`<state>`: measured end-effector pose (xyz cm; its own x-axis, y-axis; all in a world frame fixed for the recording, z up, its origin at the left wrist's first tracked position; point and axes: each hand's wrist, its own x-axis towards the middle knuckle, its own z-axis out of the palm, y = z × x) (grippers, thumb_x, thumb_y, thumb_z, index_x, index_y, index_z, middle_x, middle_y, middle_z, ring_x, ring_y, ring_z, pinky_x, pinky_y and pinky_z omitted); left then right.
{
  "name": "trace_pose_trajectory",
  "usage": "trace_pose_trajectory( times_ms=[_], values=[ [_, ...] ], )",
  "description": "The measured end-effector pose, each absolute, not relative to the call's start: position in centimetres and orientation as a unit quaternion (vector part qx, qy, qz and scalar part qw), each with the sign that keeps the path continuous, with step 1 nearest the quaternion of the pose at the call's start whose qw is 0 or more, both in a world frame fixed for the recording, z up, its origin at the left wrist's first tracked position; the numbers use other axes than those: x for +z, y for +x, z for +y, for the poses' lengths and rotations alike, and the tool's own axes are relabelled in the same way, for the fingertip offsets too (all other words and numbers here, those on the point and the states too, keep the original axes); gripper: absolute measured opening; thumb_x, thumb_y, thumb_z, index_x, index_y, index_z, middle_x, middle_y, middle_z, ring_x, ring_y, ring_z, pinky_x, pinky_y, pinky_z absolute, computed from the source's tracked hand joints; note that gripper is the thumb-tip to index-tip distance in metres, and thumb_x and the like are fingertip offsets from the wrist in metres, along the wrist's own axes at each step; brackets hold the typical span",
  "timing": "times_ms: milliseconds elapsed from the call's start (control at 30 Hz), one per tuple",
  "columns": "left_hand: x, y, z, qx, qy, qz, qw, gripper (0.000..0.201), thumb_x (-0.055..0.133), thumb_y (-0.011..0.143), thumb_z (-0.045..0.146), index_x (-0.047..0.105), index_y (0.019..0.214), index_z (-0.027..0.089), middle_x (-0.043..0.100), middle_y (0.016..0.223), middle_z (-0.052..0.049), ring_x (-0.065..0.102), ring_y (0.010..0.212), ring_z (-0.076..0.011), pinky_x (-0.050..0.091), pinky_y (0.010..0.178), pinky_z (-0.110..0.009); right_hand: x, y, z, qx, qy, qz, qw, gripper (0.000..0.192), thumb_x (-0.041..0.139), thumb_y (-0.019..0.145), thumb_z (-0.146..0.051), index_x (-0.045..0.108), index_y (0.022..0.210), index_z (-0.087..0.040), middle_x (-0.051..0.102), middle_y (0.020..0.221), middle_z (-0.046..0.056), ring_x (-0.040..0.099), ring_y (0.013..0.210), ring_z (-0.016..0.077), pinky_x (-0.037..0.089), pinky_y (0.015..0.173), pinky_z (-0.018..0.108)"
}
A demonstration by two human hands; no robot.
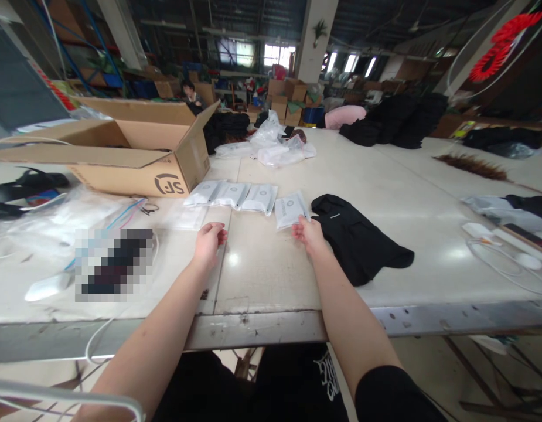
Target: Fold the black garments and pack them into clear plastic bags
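Observation:
My right hand [309,234] reaches over the white table [262,275] and its fingertips touch the near edge of a white packet [289,209]. A folded black garment [356,239] lies just right of that hand. My left hand [208,240] hovers over the table with fingers curled and nothing in it. Three more white packets [232,195] lie in an overlapping row beyond the left hand.
An open cardboard box [134,149] stands at the back left. Clear plastic bags [55,220] and cords lie at the left. Bagged items [277,149] and black garment piles [398,123] sit farther back. Cables [503,252] lie at the right. A person sits far behind.

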<state>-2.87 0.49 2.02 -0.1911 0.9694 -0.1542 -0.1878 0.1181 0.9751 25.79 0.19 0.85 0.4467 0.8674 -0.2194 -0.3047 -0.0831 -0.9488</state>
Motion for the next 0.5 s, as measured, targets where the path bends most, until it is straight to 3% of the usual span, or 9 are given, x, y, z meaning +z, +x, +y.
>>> trace_pose_trajectory(
  times_ms=[100, 200, 300, 367, 500],
  values=[
    [1.8, -3.1, 0.7, 0.565, 0.375, 0.569, 0.465, 0.019, 0.063, 0.067, 0.032, 0.062, 0.078, 0.018, 0.061, 0.064, 0.0, 0.053, 0.053, -0.0102, 0.038, 0.052, -0.022, 0.9, 26.2, 0.5, 0.393, -0.618, -0.224, 0.643, 0.017, 0.064, 0.087, -0.031, 0.06, 0.075, -0.018, 0.06, 0.048, -0.003, 0.047, 0.032, 0.0088, 0.028, 0.028, 0.017],
    [1.6, -3.2, 0.8, 0.564, 0.384, 0.574, 0.453, 0.018, 0.062, 0.068, 0.032, 0.062, 0.078, 0.018, 0.061, 0.065, 0.0, 0.053, 0.054, -0.0108, 0.038, 0.052, -0.022, 0.7, 26.3, 0.8, 0.374, -0.61, -0.2, 0.67, 0.018, 0.065, 0.086, -0.03, 0.058, 0.074, -0.018, 0.059, 0.05, -0.004, 0.042, 0.033, 0.0072, 0.026, 0.029, 0.018],
    [1.5, -3.2, 0.7, 0.559, 0.393, 0.574, 0.451, 0.017, 0.062, 0.067, 0.031, 0.062, 0.078, 0.019, 0.061, 0.065, 0.0, 0.052, 0.054, -0.0111, 0.038, 0.051, -0.023, 0.3, 26.3, 1.1, 0.409, -0.568, -0.188, 0.689, 0.013, 0.068, 0.082, -0.026, 0.059, 0.076, -0.019, 0.062, 0.057, -0.003, 0.051, 0.041, 0.0085, 0.038, 0.037, 0.017],
    [1.4, -3.1, 0.7, 0.558, 0.397, 0.573, 0.45, 0.016, 0.062, 0.067, 0.03, 0.062, 0.078, 0.019, 0.061, 0.065, 0.0, 0.052, 0.053, -0.0112, 0.037, 0.051, -0.023, 0.2, 26.2, 1.3, 0.441, -0.52, -0.197, 0.704, 0.012, 0.07, 0.078, -0.021, 0.06, 0.084, -0.02, 0.069, 0.071, -0.002, 0.063, 0.057, 0.0101, 0.048, 0.049, 0.017],
    [1.3, -3.0, 0.6, 0.555, 0.407, 0.571, 0.447, 0.015, 0.061, 0.066, 0.03, 0.062, 0.077, 0.019, 0.061, 0.064, 0.0, 0.051, 0.053, -0.0111, 0.036, 0.05, -0.022, 0.3, 25.9, 1.5, 0.481, -0.452, -0.227, 0.716, 0.041, 0.07, 0.076, -0.021, 0.057, 0.114, -0.027, 0.071, 0.111, 0.001, 0.071, 0.086, 0.0138, 0.058, 0.072, 0.027]
  ],
)
